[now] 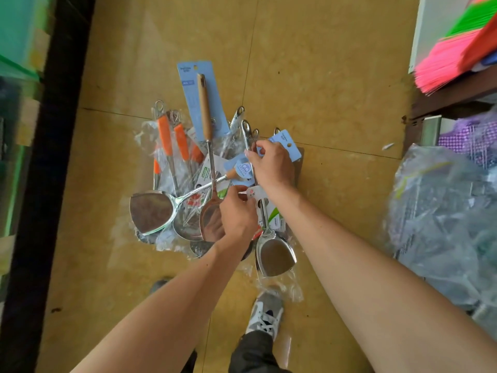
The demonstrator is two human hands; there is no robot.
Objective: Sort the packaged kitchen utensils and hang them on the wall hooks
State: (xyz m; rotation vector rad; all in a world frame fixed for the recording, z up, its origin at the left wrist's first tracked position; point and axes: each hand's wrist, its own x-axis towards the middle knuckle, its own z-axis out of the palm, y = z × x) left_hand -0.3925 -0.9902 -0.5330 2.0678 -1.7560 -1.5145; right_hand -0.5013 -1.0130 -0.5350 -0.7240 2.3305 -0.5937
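Head view, looking straight down: a grey laced shoe (265, 312) stands on the yellowish tiled floor (322, 76), and two bare forearms reach forward from the bottom edge to a pile of packaged utensils (193, 189) lying on the tiles just beyond the foot.

Nearest in the pile is a steel spatula (274, 254) in clear wrap, blade toward the shoe and handle running away under the right forearm. The left hand (236, 214) sits just left of that handle, fingers curled, thumb and fingertips pinching the white card (254, 193) at the top of its packaging. Just beyond, almost touching it, the right hand (271, 165) is closed on a blue card (291, 149), with its thumb and forefinger meeting beside a bare steel handle with a hanging hole (246, 130).

Left of both hands lie a wide turner (150, 211), blade up and shiny, and a round ladle bowl partly hidden by the left hand. Farther off, a wooden-handled spatula (205, 111) lies on a long blue backing card across the middle of the heap, and several orange-handled utensils (164, 135) in crinkled wrap lie at the far left (their heads are buried under the others).

To the right, well apart from the pile, sit clear plastic bags (443, 224) and, beyond them, pink and green brooms (457, 49).
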